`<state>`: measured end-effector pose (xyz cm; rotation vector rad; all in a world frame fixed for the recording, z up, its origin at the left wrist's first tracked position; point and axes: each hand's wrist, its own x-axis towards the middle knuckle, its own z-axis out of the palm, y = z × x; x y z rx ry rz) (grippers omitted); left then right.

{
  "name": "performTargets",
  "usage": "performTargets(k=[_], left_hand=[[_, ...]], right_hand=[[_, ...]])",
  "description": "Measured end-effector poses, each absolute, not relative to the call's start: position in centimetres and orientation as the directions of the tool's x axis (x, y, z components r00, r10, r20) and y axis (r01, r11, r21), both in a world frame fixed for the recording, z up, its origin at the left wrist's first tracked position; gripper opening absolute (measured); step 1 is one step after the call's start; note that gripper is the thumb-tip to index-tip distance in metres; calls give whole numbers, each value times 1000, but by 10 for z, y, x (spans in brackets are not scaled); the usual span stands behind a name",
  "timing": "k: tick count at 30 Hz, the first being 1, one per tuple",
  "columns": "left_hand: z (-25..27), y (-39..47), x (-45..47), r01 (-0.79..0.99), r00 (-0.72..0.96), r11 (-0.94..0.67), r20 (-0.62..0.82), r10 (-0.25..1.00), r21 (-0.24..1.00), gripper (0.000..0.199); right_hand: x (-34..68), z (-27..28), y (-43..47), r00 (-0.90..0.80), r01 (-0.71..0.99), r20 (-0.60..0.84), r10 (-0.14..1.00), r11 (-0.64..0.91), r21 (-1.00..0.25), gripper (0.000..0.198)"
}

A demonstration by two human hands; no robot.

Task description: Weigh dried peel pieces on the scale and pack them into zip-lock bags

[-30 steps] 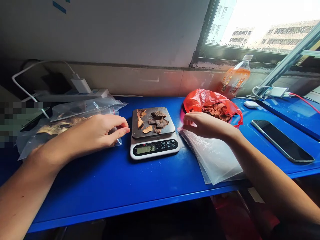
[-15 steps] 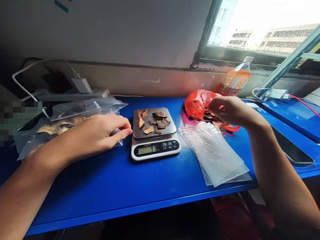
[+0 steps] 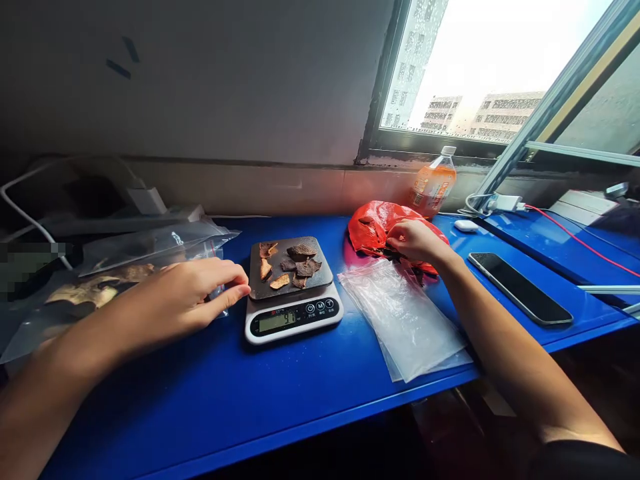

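Several dried, brown peel-like pieces (image 3: 301, 252), some dark and rough, others paler, lie on the dark plate of a digital kitchen scale (image 3: 325, 312). Its display seems to read 9.7. Just left of the plate hovers my left hand (image 3: 207, 290), loosely curled, thumb tip close to the forefinger, with nothing visible in it. My right hand (image 3: 415, 241) reaches into the opening of a red plastic bag (image 3: 364, 230) among dark dried pieces. Its fingers are bent together there, and what they pinch, if anything, is hidden. Flat clear zip bags (image 3: 407, 327) lie in front of the red bag.
Filled clear bags (image 3: 107, 287) with pale dried pieces lie behind my left forearm. An orange drink bottle (image 3: 434, 183) stands by the wall. A phone (image 3: 520, 287) and a small white case (image 3: 466, 226) lie to the right. Cables and a charger (image 3: 146, 200) are at back left.
My head view has turned right and up, so everything sits further left and lower. My right hand has settled deeper at the red bag. My left hand stays by the scale.
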<state>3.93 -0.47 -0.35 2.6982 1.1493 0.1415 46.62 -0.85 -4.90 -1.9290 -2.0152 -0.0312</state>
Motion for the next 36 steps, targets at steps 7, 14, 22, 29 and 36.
performTargets(k=[7, 14, 22, 29, 36], left_hand=[[-3, -4, 39, 722, 681, -659, -47, 731, 211, 40], [-4, 1, 38, 706, 690, -668, -16, 724, 235, 37], [-8, -8, 42, 686, 650, -655, 135, 747, 316, 36], [-7, -11, 43, 677, 651, -665, 164, 741, 314, 35], [-8, -13, 44, 669, 668, -694, 192, 719, 268, 34]], right_hand=[[454, -49, 7, -11, 979, 208, 978, 52, -196, 10], [458, -48, 10, 16, 976, 289, 957, 47, -212, 15], [473, -45, -1, 83, 793, 217, 973, 67, -605, 27], [468, -39, -10, 117, 711, 180, 977, 44, -702, 23], [419, -17, -37, 133, 659, 504, 853, 304, -689, 12]])
